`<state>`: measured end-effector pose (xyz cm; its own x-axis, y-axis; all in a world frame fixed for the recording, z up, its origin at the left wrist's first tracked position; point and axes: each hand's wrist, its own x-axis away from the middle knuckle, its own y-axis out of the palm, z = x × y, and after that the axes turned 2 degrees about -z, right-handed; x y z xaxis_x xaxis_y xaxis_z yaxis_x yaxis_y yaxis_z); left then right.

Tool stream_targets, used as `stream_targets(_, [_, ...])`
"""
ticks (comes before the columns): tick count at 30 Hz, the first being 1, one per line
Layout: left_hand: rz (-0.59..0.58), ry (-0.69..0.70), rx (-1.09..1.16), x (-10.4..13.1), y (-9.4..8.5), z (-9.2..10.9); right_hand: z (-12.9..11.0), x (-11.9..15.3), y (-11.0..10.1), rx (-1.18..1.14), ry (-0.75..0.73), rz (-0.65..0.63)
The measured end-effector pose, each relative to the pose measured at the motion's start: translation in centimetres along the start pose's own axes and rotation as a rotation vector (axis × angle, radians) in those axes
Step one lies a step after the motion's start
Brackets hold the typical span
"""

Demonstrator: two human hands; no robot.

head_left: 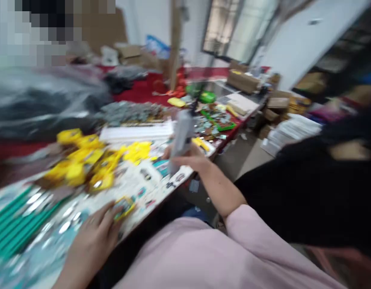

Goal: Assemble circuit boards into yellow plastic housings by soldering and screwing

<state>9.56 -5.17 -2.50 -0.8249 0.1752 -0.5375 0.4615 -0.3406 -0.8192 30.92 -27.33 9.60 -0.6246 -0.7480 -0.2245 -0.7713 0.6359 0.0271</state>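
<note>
From where I stand, the room is crowded: a cardboard box (242, 82) sits far beyond the fingers, on a long worktable with a white, printed covering (129, 182). The yellow-rimmed piece (125, 207) lies on that covering, at the fingertips of the left hand (96, 233). Those fingers are bent and close together against its edge; whether the thumb pinches it, I can't tell. The right hand (194, 157) has its fingers wrapped around a gray handheld tool (182, 132), roughly upright. Ahead of the left fingers are heaped yellow plastic parts (78, 154); to their left lies a green slatted rack (23, 224) beside shiny discs (65, 227).

To my eye, steady handling wants the rimmed piece flat and braced at its edge, left fingertips off its face, and the tool gripped firmly without tilting. Blur leaves no brand, label or lettering readable.
</note>
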Motion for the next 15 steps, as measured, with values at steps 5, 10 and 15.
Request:
stream_targets(5, [-0.083, -0.294, -0.094, -0.1, 0.0, 1.6, 1.3, -1.4, -1.4, 0.05, -0.155, 0.131])
stream_targets(10, [-0.061, -0.32, -0.091, 0.1, 0.3, 1.8, 0.0, -2.0, -1.4, 0.182, -0.082, 0.163])
stream_targets(15, [-0.059, -0.315, -0.08, 0.2, 0.3, 2.0, -1.1, -2.9, 0.4, 0.11, -0.146, 0.371])
